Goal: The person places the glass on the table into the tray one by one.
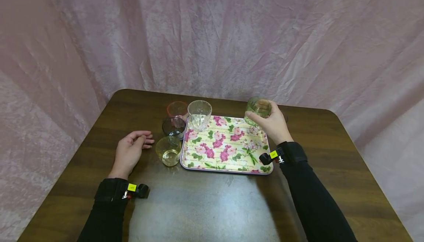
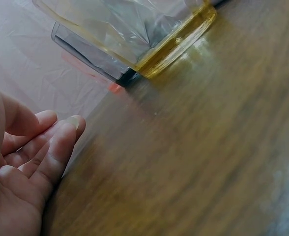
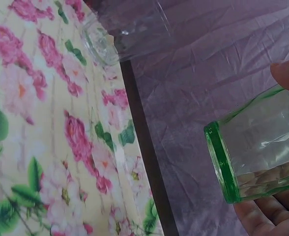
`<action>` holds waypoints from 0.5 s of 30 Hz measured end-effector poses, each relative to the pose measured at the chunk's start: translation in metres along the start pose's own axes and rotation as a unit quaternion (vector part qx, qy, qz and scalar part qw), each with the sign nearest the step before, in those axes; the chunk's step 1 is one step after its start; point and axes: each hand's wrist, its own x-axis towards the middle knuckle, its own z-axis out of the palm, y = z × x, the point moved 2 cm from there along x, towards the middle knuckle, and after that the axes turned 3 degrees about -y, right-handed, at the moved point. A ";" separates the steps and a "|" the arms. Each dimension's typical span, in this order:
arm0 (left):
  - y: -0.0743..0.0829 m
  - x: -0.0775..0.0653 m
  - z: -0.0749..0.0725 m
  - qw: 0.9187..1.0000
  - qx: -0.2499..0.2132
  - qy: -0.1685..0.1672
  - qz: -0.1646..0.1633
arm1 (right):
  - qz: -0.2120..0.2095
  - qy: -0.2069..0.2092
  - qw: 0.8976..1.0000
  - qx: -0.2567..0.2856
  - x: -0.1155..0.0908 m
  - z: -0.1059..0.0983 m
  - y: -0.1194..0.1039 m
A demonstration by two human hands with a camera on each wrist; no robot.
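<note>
My right hand (image 1: 273,122) grips a green-tinted glass tumbler (image 1: 253,110) by its sides, over the far right corner of a floral tray (image 1: 218,157). In the right wrist view the green tumbler (image 3: 262,147) is tilted, its thick base apart from the tray (image 3: 51,123). A clear glass tumbler (image 1: 200,115) stands on the tray's far left corner. My left hand (image 1: 130,151) is at the table's left, fingers loosely bent and holding nothing. Nearest to it is a yellow tumbler (image 1: 169,151), just left of the tray.
Behind the yellow tumbler stand a dark grey tumbler (image 1: 173,127) and a pink-rimmed tumbler (image 1: 177,109), in a row along the tray's left edge. The brown wooden table (image 1: 205,205) ends at a pink curtain (image 1: 205,43).
</note>
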 end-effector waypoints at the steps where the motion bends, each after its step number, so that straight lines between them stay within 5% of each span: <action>1: 0.000 0.000 0.000 1.000 -0.001 0.000 0.000 | 0.000 -0.003 1.000 0.003 0.001 0.002 0.000; 15: 0.002 -0.001 0.000 1.000 0.000 -0.001 0.002 | 0.015 -0.029 0.999 -0.003 0.013 0.024 -0.005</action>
